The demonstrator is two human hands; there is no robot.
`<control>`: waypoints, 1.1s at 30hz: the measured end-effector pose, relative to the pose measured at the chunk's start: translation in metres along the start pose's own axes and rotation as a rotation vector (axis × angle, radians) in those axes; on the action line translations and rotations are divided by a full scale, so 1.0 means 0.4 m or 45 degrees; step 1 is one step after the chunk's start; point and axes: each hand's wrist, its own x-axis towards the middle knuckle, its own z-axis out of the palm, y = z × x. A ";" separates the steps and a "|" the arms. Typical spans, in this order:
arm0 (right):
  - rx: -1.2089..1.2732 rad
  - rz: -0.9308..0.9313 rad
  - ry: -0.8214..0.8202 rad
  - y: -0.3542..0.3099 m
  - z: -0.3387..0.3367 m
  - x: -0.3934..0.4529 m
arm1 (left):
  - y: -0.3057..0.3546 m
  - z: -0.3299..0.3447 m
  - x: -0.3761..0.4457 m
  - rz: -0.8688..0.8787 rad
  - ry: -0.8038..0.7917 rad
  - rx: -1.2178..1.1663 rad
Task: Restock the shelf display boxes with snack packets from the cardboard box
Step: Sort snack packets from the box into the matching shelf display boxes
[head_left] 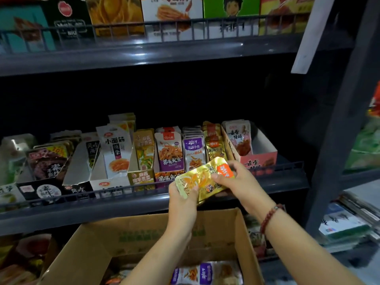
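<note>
Gold "深海小鱼" packets (202,181) in both hands

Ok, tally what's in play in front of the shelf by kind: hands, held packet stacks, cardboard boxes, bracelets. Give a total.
Hands: 2, the left hand and right hand
Held stacks: 1, the gold packet stack, gripped at both ends
Cardboard boxes: 1, the cardboard box, open below the hands
Bracelets: 1, the bead bracelet on the right wrist
Total: 5
</note>
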 end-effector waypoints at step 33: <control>-1.832 -0.406 -0.329 -0.222 -0.065 0.461 | -0.109 0.061 0.277 1.213 -0.517 1.612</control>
